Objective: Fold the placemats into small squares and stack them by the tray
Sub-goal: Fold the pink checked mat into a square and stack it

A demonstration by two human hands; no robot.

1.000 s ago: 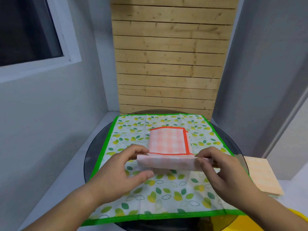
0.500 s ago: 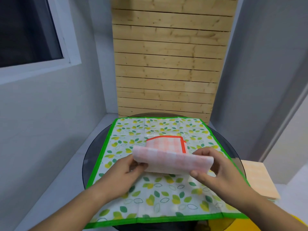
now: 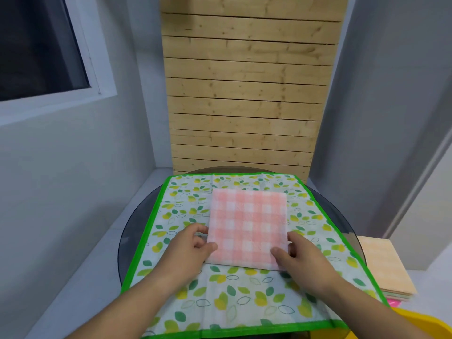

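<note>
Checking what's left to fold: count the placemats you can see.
3 plainly: the pink checked placemat folded at centre, the leaf-print placemat spread beneath it, the orange placemat topping the stack at right. More lie under that one; their number is unclear.

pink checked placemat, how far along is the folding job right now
Done: a stack of folded mats lies right of the table. In hand: the pink checked placemat is folded square, left hand and right hand holding its near corners. Left: move it to the stack, then fold the leaf-print placemat spread open underneath.
</note>
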